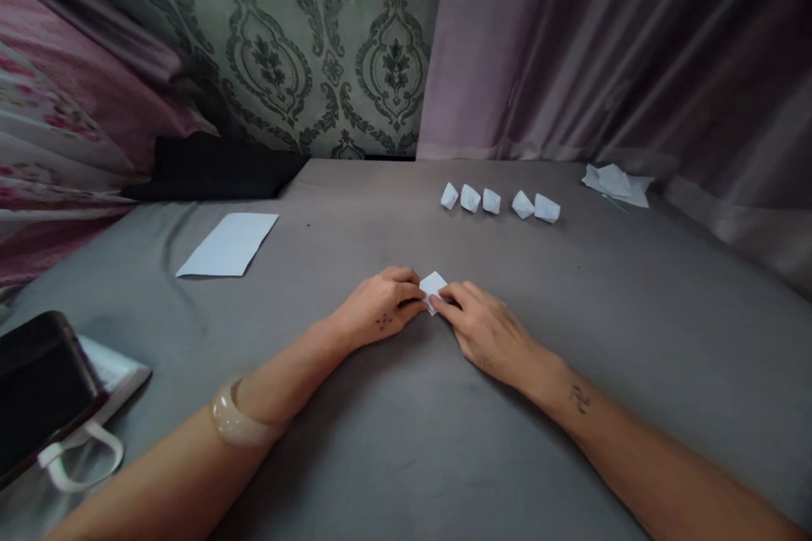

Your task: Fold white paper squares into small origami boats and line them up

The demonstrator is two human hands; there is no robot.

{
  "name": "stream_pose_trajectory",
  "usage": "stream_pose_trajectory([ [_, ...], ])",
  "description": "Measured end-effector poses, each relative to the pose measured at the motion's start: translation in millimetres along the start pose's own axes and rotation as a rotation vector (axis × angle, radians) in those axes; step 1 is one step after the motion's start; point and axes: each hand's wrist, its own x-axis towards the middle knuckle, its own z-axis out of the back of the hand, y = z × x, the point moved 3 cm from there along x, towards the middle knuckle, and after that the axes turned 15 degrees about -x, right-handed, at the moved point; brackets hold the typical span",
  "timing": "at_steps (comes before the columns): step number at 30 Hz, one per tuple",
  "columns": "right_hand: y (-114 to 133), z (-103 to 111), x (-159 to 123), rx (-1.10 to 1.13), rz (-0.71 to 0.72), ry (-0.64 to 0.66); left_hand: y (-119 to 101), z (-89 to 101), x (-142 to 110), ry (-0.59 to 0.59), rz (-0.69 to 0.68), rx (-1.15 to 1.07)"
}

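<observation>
Left hand [381, 308]: curled nearly shut, your fingers pinching a small folded white paper [433, 289].
Right hand [485, 330]: also nearly shut, gripping that paper's opposite side.
Paper: between your hands, just above the grey cloth [571, 355].
Ahead: five folded paper shapes [488, 201] in a row.
Left: a flat white sheet [228, 245].

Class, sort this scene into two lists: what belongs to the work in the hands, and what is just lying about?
In use: left hand, right hand, small folded white paper held between them, five folded paper shapes in a row, flat white paper sheet.

Lying about: crumpled paper scraps, black case with white strap, cream bangle, grey cloth.
</observation>
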Motion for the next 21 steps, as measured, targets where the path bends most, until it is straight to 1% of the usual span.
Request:
stream_pose_trajectory([
  [2, -1, 0, 0, 0.038, -0.031, -0.019, -3, -0.3, 0, 0.038, 0.005, 0.073],
  [4, -2, -1, 1, 0.103, -0.111, -0.050, -5, -0.5, 0, 0.068, 0.000, 0.161],
  [6, -4, -3, 3, 0.166, -0.190, -0.088, -6, -1.2, 0, 0.081, -0.012, 0.231],
  [8, -6, -5, 4, 0.205, -0.236, -0.114, -5, -2.6, -1, 0.081, -0.011, 0.254],
  [11, -9, -9, 6, 0.237, -0.268, -0.142, 0, -2.9, -1, 0.004, 0.043, 0.167],
  [14, -13, -12, 6, 0.274, -0.285, -0.165, 4, -0.6, 1, -0.090, 0.150, 0.011],
  [17, -16, -13, 5, 0.348, -0.338, -0.181, 5, 2.2, 3, -0.123, 0.265, -0.090],
  [21, -21, -14, 6, 0.473, -0.480, -0.167, 4, 5.6, 6, -0.153, 0.367, -0.137],
])
